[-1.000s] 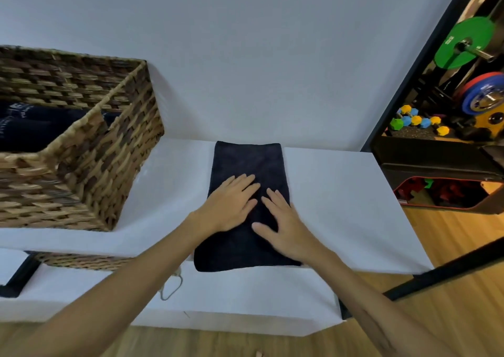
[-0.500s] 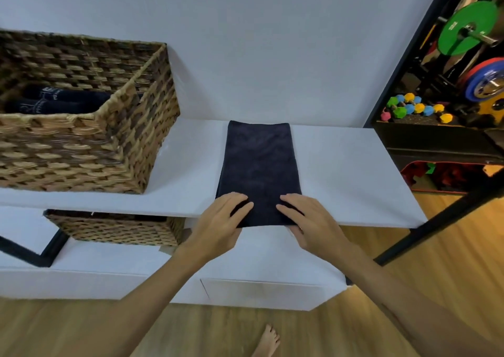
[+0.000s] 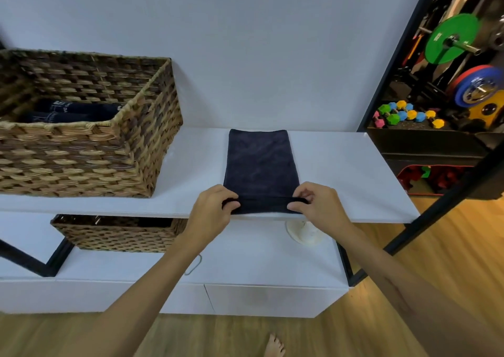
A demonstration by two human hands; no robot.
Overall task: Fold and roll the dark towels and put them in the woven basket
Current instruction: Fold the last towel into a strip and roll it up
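Two hands start the roll at the towel's near edge

Two rolled dark towels already lie in the basket at the frame's left. One more towel is folded into a long strip at centre frame, lying flat on the white shelf, well apart from the basket. Your left hand and right hand each pinch a near corner of it, fingers and thumbs pressed together on the edge, which is just turned up into a thin first curl between them. By the look of it, nearly the whole roll remains, then the move into the basket.
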